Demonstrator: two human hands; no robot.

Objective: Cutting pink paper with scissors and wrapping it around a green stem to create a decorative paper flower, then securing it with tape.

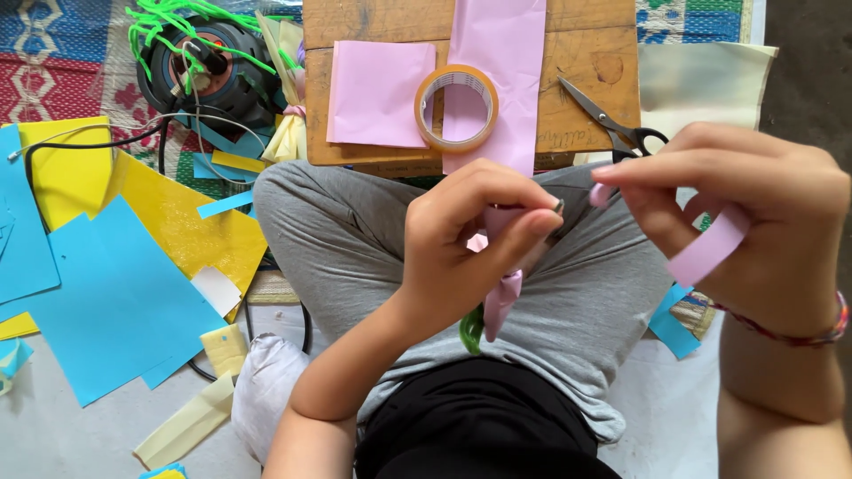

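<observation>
A: What has the left hand got?

B: Its fingers are pinched together on the top of a rolled pink paper piece that hangs down over the lap, with a bit of green stem showing at its lower end. It looks like a half-made paper flower, though the hand hides most of it, so I can't be sure.

A: And the right hand?

B: Clamped on a pink paper strip. The strip curls around the fingers, and its free end sits at the fingertips, just beside the left hand's pinch.

A: What could go wrong here?

B: I'd judge the roll is the weak spot. If the left pinch eases, the paper could unwind or slide off the stem. The strip is thin too, so a hard tug from the right hand might tear or crease it.

A: Anything near to fix it with?

B: A roll of clear tape lies on a pink sheet on the wooden bench, with scissors at its right edge. Both hands are full, so reaching for either means letting something go. Blue paper and yellow paper scraps lie on the floor to the left.
</observation>
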